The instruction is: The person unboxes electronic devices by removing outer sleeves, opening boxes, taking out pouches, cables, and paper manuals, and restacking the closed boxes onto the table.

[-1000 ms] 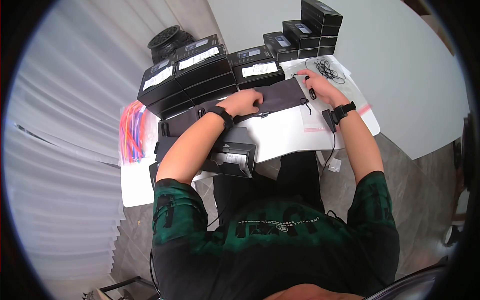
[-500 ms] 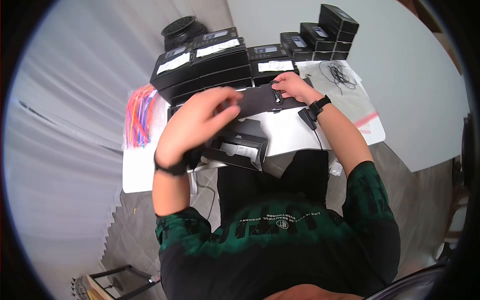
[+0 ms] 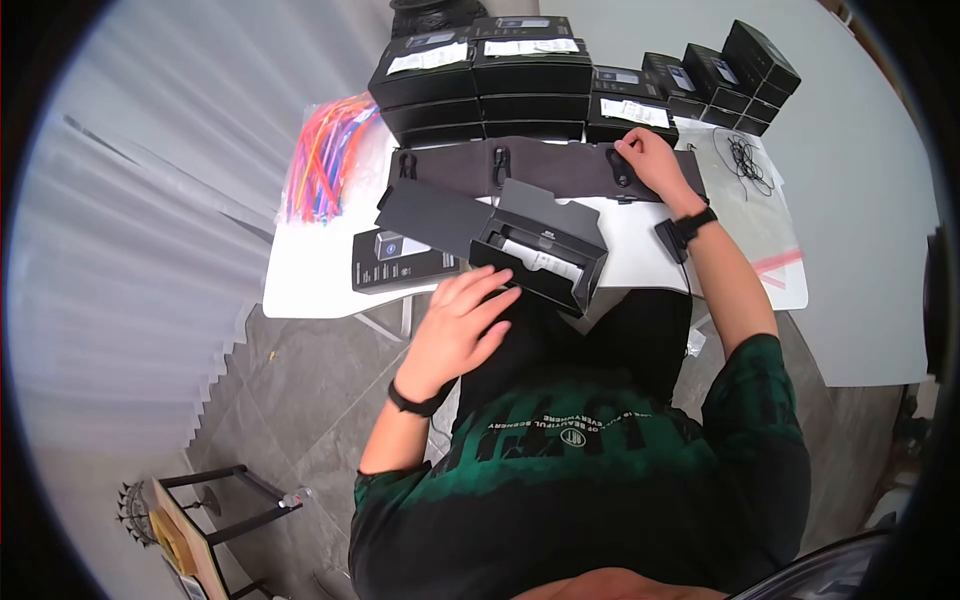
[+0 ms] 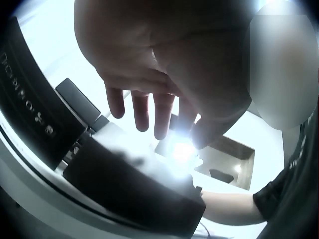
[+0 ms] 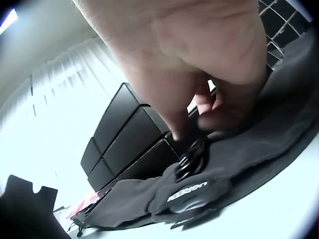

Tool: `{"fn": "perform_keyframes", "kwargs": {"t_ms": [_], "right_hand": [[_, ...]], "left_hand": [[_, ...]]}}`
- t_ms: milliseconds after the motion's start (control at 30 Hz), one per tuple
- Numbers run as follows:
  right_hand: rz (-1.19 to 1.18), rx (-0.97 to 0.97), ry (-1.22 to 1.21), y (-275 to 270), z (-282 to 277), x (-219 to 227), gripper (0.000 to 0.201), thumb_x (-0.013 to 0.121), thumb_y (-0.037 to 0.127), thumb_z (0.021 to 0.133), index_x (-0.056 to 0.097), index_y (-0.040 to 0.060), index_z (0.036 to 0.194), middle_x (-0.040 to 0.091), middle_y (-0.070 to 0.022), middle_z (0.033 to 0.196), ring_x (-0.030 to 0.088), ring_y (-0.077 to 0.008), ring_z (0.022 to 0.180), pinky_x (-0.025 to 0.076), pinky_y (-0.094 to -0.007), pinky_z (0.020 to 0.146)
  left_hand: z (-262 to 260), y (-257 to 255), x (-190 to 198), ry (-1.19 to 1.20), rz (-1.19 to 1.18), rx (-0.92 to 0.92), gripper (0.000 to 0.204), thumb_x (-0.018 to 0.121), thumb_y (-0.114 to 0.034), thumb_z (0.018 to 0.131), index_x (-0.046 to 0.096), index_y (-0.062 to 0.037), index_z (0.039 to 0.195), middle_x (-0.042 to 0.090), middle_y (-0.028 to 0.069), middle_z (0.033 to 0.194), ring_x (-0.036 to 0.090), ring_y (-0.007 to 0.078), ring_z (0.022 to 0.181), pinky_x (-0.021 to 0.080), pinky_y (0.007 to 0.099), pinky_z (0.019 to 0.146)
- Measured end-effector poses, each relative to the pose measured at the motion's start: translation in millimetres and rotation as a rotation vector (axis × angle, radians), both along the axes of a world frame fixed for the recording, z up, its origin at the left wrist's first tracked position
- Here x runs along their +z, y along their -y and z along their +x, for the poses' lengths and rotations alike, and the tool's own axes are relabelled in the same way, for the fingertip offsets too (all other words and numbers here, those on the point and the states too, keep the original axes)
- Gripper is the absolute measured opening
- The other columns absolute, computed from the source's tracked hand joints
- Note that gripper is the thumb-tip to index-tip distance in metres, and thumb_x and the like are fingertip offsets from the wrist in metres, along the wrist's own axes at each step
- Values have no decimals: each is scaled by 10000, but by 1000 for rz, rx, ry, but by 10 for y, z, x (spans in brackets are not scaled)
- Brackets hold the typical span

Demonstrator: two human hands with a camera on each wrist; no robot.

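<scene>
My left hand [image 3: 455,335] is spread with its fingertips at the front edge of an open black box [image 3: 535,285], its lid flap folded out to the left and a white paper inside. My right hand [image 3: 655,165] reaches over a row of dark grey cloth pouches [image 3: 570,172] and hovers just above a coiled black cable [image 5: 192,162] lying on the rightmost one. Its thumb and fingertips are parted over the cable. Further left on the pouches lie two more coiled cables, one of them a middle cable [image 3: 501,165].
Stacked black boxes [image 3: 530,80] line the back of the white table [image 3: 310,280]. A closed black box [image 3: 385,265] lies left of the open one. At the left is a bag of colourful strips [image 3: 335,155]; at the right, tangled black wire [image 3: 742,165] lies on a clear plastic bag [image 3: 755,225].
My right hand brought a coiled cable over and laid it on the rightmost pouch. My left hand swept from the pouches down to the open box's front edge. The head view shifted.
</scene>
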State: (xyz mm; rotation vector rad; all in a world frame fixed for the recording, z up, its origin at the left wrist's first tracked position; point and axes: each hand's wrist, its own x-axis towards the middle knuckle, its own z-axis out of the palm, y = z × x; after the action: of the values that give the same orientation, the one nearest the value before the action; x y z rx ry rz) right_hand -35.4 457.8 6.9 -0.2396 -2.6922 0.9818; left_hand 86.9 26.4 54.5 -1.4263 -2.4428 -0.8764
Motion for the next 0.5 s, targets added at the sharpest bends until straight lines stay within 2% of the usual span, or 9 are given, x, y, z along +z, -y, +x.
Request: {"fn": "perform_keyframes", "kwargs": {"t_ms": [33,100,167,233,267,300,367,400,500], "right_hand": [[4,8,5,92,131,71,318,724,352,961,675,44,1023,646,-9,831,638,-140,781,523,-356,685],[-586,248,135,349,501,200,365,687,345,996,648,60,1221,658,-14,989,628,-152,922,526,-366,758],[-581,326,210,681,967,282,464,660,348,1017,574,89,1393,634,-42,1165,595,-165,1073,514,-347,862],[-455,382,179,845,1220,60,547,657,346,1018,501,107,1485,610,-96,1245,579,-185,1135,495,-340,935],[-374,326,112,1034,1364,164,568,672,330,1010,487,103,1497,604,-131,1275,594,-201,1110,497,-345,945],[-438,315,115,1194,1464,325,580,691,290,993,481,99,1498,604,-162,1264,610,-193,1073,507,-327,892],[-262,298,68,1282,1530,312,551,693,221,979,499,86,1477,609,-156,1277,626,-195,1031,513,-306,823],[-264,294,71,1301,1561,292,551,693,221,979,499,86,1477,609,-156,1277,626,-195,1031,513,-306,823],[-259,328,-27,1355,1618,218,508,662,165,975,525,83,1458,602,-108,1333,585,-197,1131,498,-286,811]], "left_hand": [[-6,-56,-67,-30,-48,17,441,748,-165,856,689,-103,1288,598,96,1439,513,352,1361,389,506,1117],[-48,-117,-238,-65,-101,17,460,746,-184,866,676,-117,1316,576,93,1463,487,347,1384,377,525,1124],[-43,-145,-280,-60,-89,27,463,745,-183,869,672,-119,1322,573,91,1465,485,346,1385,382,528,1120],[-57,-150,-329,-55,-77,27,466,745,-182,872,668,-121,1328,571,88,1467,482,345,1387,387,530,1117],[-58,-154,-369,-70,-64,37,465,744,-177,873,668,-124,1329,567,86,1471,480,346,1388,389,532,1115],[-53,-160,-403,-84,-53,44,464,743,-173,874,668,-126,1329,564,84,1474,479,347,1388,391,534,1114],[-28,-185,-445,-95,-45,59,465,744,-169,871,669,-129,1329,565,83,1472,479,347,1387,396,533,1110],[-14,-188,-463,-110,-42,82,467,745,-164,869,670,-133,1329,565,81,1471,479,348,1386,401,531,1105],[-49,-190,-559,-149,-33,87,463,744,-166,865,677,-142,1323,562,86,1470,473,346,1391,388,540,1113]]}}
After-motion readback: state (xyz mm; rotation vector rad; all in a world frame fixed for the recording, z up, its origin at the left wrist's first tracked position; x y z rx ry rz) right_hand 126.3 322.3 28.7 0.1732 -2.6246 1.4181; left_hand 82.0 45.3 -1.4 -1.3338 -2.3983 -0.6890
